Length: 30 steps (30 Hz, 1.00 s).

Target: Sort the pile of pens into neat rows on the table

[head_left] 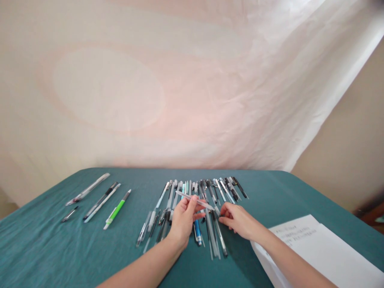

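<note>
A translucent white pen [196, 201] is pinched between the thumb and fingers of my left hand [185, 218], slanting down to the right above the rows of pens. Just past its lower right end, my right hand [237, 219] has its fingertips closed on a small translucent piece that looks like a pen cap [217, 210]. Whether cap and pen touch is too blurred to tell. Under and around both hands lie many clear, black and pale blue pens, among them a blue pen [197, 233] and a clear pen with a dark end [220, 236].
To the left, a bright green pen [117, 211], a black pen [100, 200], a short dark pen piece [70, 214] and a clear wrapped pen [88, 189] lie apart on the green cloth [126, 260]. White paper with writing [324, 252] lies by my right forearm.
</note>
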Each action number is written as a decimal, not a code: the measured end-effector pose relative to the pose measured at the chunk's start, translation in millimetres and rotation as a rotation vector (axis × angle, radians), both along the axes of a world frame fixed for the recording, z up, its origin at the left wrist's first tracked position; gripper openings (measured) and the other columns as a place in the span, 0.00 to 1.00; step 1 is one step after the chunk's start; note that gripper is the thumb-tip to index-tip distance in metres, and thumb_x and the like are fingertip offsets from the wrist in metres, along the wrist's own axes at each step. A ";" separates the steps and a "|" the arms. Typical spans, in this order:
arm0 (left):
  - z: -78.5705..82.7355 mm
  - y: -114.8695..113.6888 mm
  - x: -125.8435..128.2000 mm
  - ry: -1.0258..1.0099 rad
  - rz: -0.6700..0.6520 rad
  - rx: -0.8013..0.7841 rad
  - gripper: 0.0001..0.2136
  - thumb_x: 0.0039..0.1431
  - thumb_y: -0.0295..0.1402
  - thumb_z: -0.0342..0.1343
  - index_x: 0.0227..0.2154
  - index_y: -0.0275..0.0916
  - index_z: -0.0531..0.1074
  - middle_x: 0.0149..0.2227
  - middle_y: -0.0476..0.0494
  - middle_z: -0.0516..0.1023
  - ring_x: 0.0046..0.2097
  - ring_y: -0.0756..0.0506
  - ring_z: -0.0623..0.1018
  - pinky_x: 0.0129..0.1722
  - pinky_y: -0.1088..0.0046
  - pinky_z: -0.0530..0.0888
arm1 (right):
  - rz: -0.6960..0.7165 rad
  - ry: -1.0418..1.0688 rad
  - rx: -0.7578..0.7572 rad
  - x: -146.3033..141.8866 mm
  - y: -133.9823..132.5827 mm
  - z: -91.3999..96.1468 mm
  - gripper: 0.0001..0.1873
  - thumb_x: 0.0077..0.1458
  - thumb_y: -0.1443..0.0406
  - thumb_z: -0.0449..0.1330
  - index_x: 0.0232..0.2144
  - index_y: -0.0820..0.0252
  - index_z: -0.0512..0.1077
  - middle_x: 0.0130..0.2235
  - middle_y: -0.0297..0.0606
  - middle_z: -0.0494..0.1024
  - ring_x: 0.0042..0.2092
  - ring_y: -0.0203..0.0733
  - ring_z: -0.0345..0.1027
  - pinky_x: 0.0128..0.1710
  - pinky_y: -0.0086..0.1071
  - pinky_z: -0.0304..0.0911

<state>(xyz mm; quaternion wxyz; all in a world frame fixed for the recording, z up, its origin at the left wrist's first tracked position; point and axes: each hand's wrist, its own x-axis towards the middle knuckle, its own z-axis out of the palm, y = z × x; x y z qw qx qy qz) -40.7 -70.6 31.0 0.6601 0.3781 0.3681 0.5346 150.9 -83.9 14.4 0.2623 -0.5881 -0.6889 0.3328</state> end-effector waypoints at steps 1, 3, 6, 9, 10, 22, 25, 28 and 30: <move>0.1 -0.3 0.2 0.003 0.000 0.001 0.14 0.48 0.42 0.55 0.32 0.35 0.66 0.35 0.39 0.76 0.36 0.46 0.76 0.27 0.77 0.73 | 0.000 0.001 -0.011 0.1 0.1 -0.6 0.07 0.48 0.62 0.56 0.29 0.60 0.66 0.21 0.30 0.68 0.20 0.32 0.62 0.14 0.22 0.53; 0.1 -0.9 0.3 0.012 -0.002 0.005 0.14 0.49 0.42 0.54 0.32 0.35 0.66 0.35 0.39 0.76 0.36 0.46 0.76 0.27 0.77 0.73 | -0.005 -0.004 -0.033 0.5 0.1 -0.7 0.07 0.48 0.62 0.56 0.30 0.59 0.65 0.21 0.31 0.68 0.20 0.33 0.62 0.14 0.22 0.53; -0.3 -1.7 0.3 0.024 -0.008 0.017 0.14 0.50 0.42 0.53 0.32 0.35 0.66 0.36 0.39 0.76 0.36 0.46 0.76 0.28 0.77 0.73 | 0.009 -0.024 -0.028 1.6 -0.3 1.8 0.07 0.45 0.65 0.58 0.30 0.59 0.65 0.22 0.30 0.69 0.21 0.33 0.63 0.16 0.23 0.55; -0.5 -1.9 0.1 0.033 -0.014 0.026 0.14 0.51 0.42 0.52 0.32 0.35 0.65 0.36 0.39 0.76 0.37 0.47 0.76 0.28 0.77 0.73 | 0.023 -0.061 0.025 2.6 -0.6 5.7 0.07 0.41 0.68 0.59 0.27 0.60 0.65 0.23 0.30 0.70 0.24 0.34 0.64 0.21 0.24 0.56; -0.3 -2.0 0.1 0.036 -0.015 0.026 0.14 0.51 0.42 0.52 0.32 0.35 0.65 0.36 0.39 0.76 0.36 0.47 0.76 0.28 0.77 0.73 | 0.023 -0.075 0.038 2.7 -0.7 6.7 0.07 0.40 0.69 0.59 0.26 0.60 0.65 0.23 0.30 0.70 0.25 0.34 0.65 0.22 0.25 0.56; -0.5 -2.0 1.2 0.050 -0.020 0.027 0.14 0.51 0.42 0.52 0.32 0.34 0.65 0.37 0.38 0.75 0.37 0.46 0.76 0.28 0.76 0.73 | 0.006 -0.158 0.095 -3.4 -1.4 7.5 0.02 0.45 0.67 0.56 0.26 0.60 0.66 0.25 0.32 0.71 0.27 0.35 0.65 0.26 0.26 0.55; -0.2 -2.2 0.8 0.055 -0.018 0.028 0.14 0.51 0.42 0.52 0.32 0.34 0.66 0.37 0.38 0.75 0.37 0.46 0.76 0.28 0.76 0.73 | 0.018 -0.148 0.068 -3.2 -1.9 11.2 0.03 0.45 0.66 0.57 0.26 0.60 0.66 0.25 0.32 0.71 0.27 0.35 0.64 0.25 0.26 0.55; -0.2 -2.6 -0.2 0.053 -0.020 0.033 0.14 0.51 0.42 0.52 0.33 0.34 0.66 0.37 0.38 0.75 0.37 0.45 0.76 0.28 0.76 0.73 | 0.029 -0.136 0.106 -2.9 -2.5 21.4 0.05 0.48 0.64 0.55 0.25 0.60 0.66 0.24 0.32 0.70 0.27 0.35 0.63 0.26 0.26 0.55; -0.6 -2.9 -0.5 0.053 -0.026 0.041 0.15 0.51 0.42 0.52 0.33 0.34 0.66 0.37 0.38 0.75 0.37 0.45 0.76 0.28 0.76 0.73 | 0.014 -0.089 0.157 -4.4 -3.5 30.0 0.09 0.51 0.62 0.53 0.24 0.60 0.66 0.24 0.31 0.69 0.27 0.34 0.61 0.26 0.26 0.54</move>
